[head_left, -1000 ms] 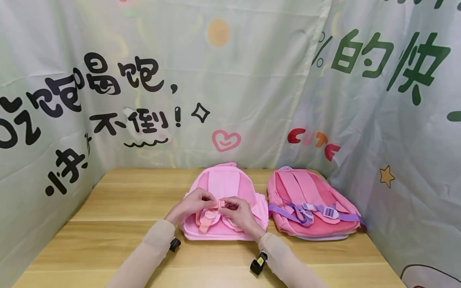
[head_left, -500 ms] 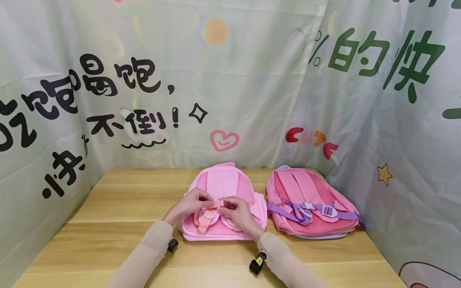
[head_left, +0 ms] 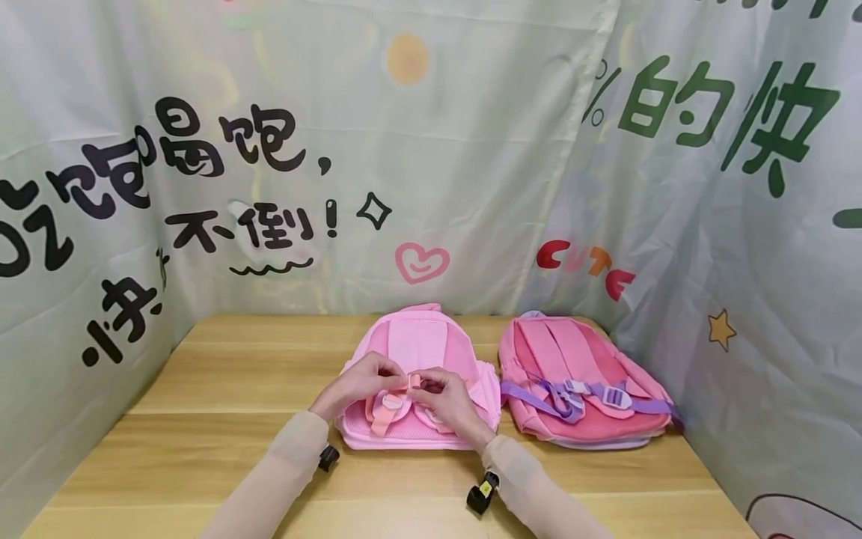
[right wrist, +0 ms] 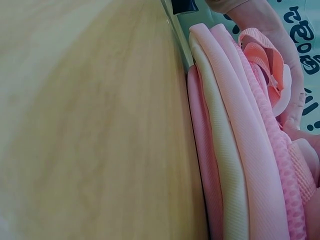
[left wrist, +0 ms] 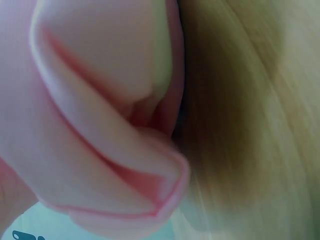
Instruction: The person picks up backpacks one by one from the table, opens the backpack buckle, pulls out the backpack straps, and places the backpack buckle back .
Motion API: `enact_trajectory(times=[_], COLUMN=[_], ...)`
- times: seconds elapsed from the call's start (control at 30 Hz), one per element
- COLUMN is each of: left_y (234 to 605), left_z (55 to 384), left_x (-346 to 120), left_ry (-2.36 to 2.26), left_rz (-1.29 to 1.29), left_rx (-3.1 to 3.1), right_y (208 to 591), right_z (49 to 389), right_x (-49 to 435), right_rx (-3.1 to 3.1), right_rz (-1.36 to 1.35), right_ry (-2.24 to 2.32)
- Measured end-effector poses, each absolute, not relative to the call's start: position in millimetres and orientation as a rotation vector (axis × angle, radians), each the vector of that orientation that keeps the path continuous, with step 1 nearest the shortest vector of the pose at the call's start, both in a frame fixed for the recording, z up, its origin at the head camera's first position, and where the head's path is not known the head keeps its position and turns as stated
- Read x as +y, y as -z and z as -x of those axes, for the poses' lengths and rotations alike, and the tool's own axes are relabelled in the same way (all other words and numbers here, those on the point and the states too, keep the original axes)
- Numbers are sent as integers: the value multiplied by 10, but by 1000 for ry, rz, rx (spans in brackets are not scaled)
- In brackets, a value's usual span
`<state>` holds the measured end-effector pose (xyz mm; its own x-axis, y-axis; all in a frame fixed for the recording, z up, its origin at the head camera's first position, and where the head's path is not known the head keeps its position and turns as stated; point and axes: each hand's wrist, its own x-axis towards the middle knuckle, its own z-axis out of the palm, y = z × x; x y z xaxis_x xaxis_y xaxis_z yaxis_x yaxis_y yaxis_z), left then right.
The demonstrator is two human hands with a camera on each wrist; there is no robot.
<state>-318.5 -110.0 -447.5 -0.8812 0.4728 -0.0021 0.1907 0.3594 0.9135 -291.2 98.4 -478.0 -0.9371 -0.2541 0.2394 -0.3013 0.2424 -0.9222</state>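
Note:
A light pink backpack (head_left: 417,340) lies with its back panel and shoulder straps upward. Over its middle, my left hand (head_left: 360,380) pinches a coral webbing strap (head_left: 399,386). Fingertips close by, my right hand (head_left: 450,398) pinches a small coral piece (head_left: 414,381) at the strap's end; whether it is a buckle is too small to tell. Below my left hand hangs a loose coral strap end (head_left: 384,421). Blurred pink fabric of the backpack (left wrist: 100,135) fills much of the left wrist view. The right wrist view shows its layered edge (right wrist: 250,150) and a coral strap loop (right wrist: 267,52).
A darker pink backpack (head_left: 579,359) with purple straps (head_left: 649,406) and buckles lies just to the right, close to the first one. Both rest on a wooden table (head_left: 256,374). Printed cloth (head_left: 471,150) hangs behind and on both sides.
Both hands hold nearly the same pose at the strap, with only tiny finger shifts. The head view swings slightly and returns. Neither backpack has visibly moved.

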Motion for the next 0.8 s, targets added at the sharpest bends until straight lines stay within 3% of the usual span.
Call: enact_trajectory(times=[0.8], left_y=[4487], left_z=[3190], left_x=[-1115], left_ry=[-1552], left_rz=[-644], left_rx=[2329], right_y=[4778], right_z=[2909], right_x=[997], right_rx=[-2454], right_rz=[-554], right_ry=[-1829])
